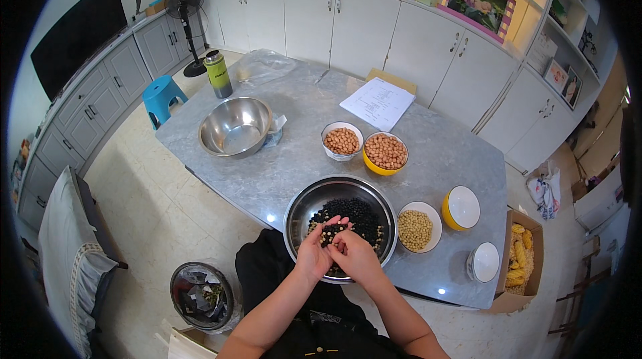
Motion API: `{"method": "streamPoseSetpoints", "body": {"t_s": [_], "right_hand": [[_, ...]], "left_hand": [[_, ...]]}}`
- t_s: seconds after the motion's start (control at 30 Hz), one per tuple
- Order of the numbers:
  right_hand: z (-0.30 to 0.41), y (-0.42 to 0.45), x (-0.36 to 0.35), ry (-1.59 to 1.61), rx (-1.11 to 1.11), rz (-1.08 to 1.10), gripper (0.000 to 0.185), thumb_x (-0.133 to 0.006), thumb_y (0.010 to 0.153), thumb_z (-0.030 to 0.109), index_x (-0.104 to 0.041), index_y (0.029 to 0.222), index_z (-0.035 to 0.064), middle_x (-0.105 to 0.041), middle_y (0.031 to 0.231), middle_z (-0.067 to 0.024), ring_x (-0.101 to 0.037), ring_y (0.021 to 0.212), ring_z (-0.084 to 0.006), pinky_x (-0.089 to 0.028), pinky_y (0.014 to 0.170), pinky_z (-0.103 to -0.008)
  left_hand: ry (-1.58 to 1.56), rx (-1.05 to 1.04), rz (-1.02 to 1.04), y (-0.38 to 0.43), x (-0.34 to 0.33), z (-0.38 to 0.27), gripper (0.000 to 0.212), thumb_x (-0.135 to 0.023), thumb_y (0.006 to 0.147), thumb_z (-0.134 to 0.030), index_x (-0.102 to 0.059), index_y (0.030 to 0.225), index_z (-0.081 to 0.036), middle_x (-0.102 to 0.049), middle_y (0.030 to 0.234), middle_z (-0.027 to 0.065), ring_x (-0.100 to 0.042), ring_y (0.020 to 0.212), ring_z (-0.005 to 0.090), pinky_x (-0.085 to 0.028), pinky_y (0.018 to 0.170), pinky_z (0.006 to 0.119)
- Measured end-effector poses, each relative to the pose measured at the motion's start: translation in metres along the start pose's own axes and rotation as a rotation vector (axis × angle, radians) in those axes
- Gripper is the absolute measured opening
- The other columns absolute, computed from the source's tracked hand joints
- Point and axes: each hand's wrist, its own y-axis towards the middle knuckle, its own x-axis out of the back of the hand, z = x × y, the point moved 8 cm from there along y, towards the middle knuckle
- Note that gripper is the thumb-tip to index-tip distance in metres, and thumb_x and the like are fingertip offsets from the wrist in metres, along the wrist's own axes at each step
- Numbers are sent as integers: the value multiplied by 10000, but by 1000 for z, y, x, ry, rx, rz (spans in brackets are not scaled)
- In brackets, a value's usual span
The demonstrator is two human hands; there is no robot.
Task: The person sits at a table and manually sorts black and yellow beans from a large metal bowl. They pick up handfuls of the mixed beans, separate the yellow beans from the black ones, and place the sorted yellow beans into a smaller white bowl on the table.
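Note:
A wide stainless steel basin [296, 208] sits at the table's near edge, with black beans [353, 211] and some pale soybeans mixed in it. Over the basin, my left hand [315, 253] is cupped palm up around a heap of black and pale beans. The fingers of my right hand [357, 253] are bent together at that heap; whether a bean is between them is hidden. Just right of the basin stands a white bowl of soybeans [415, 229]. Beyond it are a patterned bowl of peanuts [341, 141] and a yellow bowl of peanuts [385, 151].
An empty yellow bowl [460, 207] and a small white bowl [485, 262] stand at the right. Farther left are a steel bowl [235, 128] and a green bottle [217, 74]. Papers [378, 103] lie at the back. A trash bin [203, 296] and a corn box [519, 258] flank the table.

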Motion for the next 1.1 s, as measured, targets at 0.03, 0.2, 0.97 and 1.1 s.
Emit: {"method": "streamPoseSetpoints", "body": {"t_s": [0.03, 0.2, 0.97, 1.1], "right_hand": [[-2, 0, 0, 43, -30, 10, 163, -665, 813, 154, -582, 866, 24, -596, 751, -100, -593, 649, -214, -476, 610, -330], [-30, -3, -4, 417, -101, -52, 75, -615, 841, 81, -574, 874, 28, -601, 767, -29, -526, 627, -71, -433, 549, -232], [-11, 9, -5, 265, -33, 49, 203, -667, 827, 165, -659, 994, 50, -587, 695, -31, -546, 572, -132, -435, 524, -283], [14, 9, -1, -102, -22, 78, 261, -694, 773, 205, -665, 1006, 90, -637, 737, -98, -611, 621, -226, -481, 577, -326]], "left_hand": [[-4, 0, 4, 0, 2, 0, 469, -294, 1018, -296, -417, 1331, 31, -477, 1352, 193, -422, 1289, 323, -330, 1093, 443], [-17, 2, 0, 1, 1, -1, 471, -291, 1019, -290, -409, 1334, 40, -466, 1358, 205, -420, 1293, 336, -332, 1097, 452], [-1, 35, 68, 1, -1, 3, 492, -314, 1013, -330, -401, 1365, 3, -427, 1394, 185, -391, 1315, 322, -319, 1101, 455], [6, 32, 45, 1, 2, 2, 490, -309, 1015, -329, -406, 1358, 7, -443, 1376, 186, -406, 1299, 327, -323, 1099, 456]]}}
